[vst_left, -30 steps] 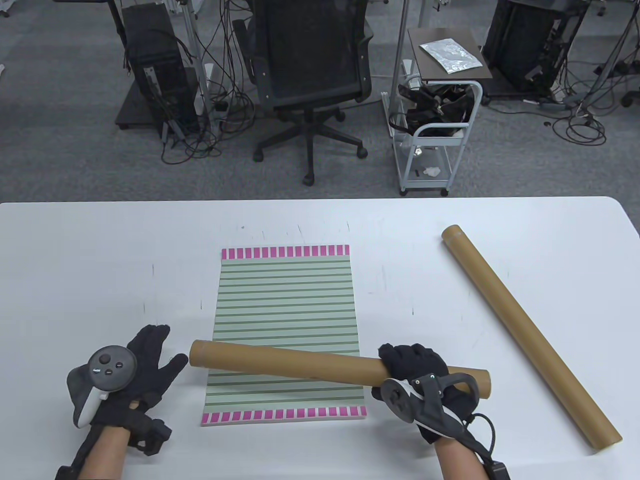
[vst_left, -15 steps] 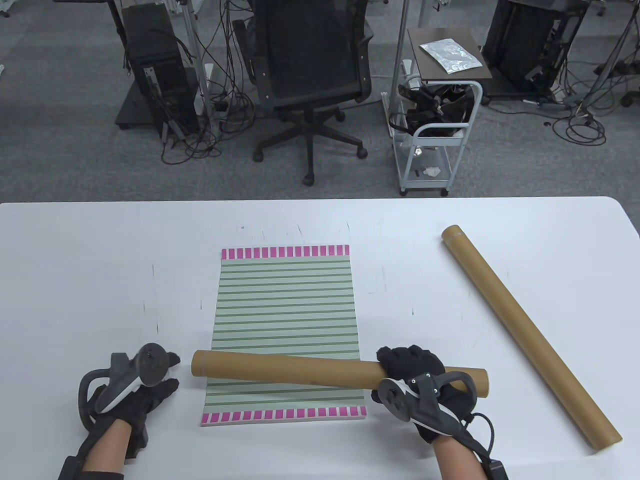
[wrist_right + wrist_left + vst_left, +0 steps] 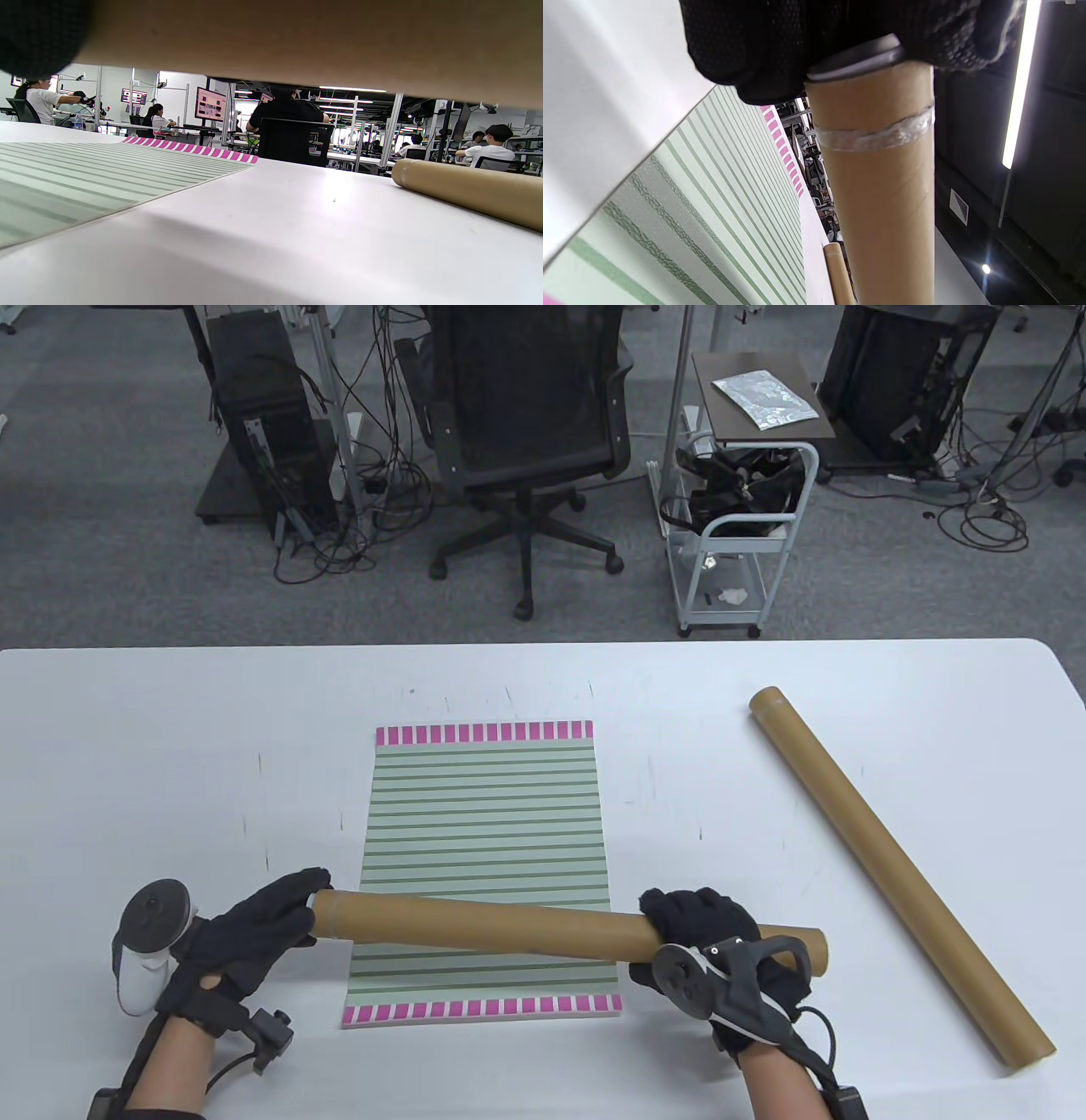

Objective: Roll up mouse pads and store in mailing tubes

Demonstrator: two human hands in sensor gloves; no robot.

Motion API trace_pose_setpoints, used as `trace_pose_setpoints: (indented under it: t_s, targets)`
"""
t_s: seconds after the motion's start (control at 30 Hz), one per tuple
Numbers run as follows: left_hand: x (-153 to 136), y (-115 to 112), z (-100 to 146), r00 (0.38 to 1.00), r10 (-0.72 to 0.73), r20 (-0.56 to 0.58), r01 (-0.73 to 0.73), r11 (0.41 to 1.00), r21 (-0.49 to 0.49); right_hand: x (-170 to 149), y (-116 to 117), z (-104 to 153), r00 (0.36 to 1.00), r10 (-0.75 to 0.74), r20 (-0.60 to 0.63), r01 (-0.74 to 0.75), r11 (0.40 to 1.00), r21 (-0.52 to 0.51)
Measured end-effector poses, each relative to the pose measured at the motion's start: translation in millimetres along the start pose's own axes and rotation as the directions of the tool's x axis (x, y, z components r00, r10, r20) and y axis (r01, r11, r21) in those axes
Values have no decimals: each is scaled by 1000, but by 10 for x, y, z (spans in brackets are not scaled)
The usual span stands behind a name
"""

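A green-striped mouse pad with pink-checked ends lies flat at the table's middle. My right hand grips a brown mailing tube near its right end and holds it across the pad's near part. My left hand grips the tube's left end, its fingers over the end cap. The tube runs down the left wrist view above the pad. In the right wrist view the tube fills the top, above the pad.
A second, longer mailing tube lies diagonally on the table's right side; it also shows in the right wrist view. Beyond the table's far edge stand an office chair and a small cart.
My left hand has moved right from the table beside the tube and taken hold of the tube's left end. The right hand keeps its grip; the tube has shifted slightly left.
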State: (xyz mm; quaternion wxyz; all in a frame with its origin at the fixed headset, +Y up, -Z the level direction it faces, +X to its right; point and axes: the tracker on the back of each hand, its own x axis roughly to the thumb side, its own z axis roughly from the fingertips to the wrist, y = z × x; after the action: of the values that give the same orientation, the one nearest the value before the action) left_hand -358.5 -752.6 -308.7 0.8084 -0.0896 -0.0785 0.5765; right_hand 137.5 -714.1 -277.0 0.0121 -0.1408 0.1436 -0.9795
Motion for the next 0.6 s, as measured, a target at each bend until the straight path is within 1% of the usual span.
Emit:
trace_pose_setpoints:
  t_s: [0.1,0.17,0.2,0.23,0.3,0.33,0.43,0.5,0.53,0.6]
  targets:
    - [47,-78,8,998,-58,-4,58,998,9,17,1,-6,1000,22,-5,-22,1000,-12]
    - [96,-215,-5,998,-58,7,58,997,-44,45,2,-11,999,40,-19,-40,999,-22]
    - [116,-265,-7,998,-64,5,65,996,-55,49,0,-10,999,47,-21,-48,998,-27]
    - [150,-317,-5,995,-102,0,101,993,-60,47,1,-6,999,48,-23,-49,998,-28]
    - [192,-347,1,978,-206,13,206,977,-45,27,3,10,999,31,-24,-31,999,-22]
    - [206,-358,3,973,-232,16,233,971,-48,24,6,10,999,29,-24,-30,999,-20]
    - [189,-380,-5,972,-235,15,235,970,-59,7,36,-22,999,27,-34,-27,1000,-10]
    - [152,-400,-10,972,-236,4,236,969,-73,-100,143,-55,996,-32,-87,36,998,51]
    - [147,-407,-1,957,-291,-5,290,955,-67,-150,191,-55,989,-62,-132,72,995,74]
    - [162,-408,17,863,-505,-6,504,862,-59,-247,218,-64,979,-24,-204,42,996,82]
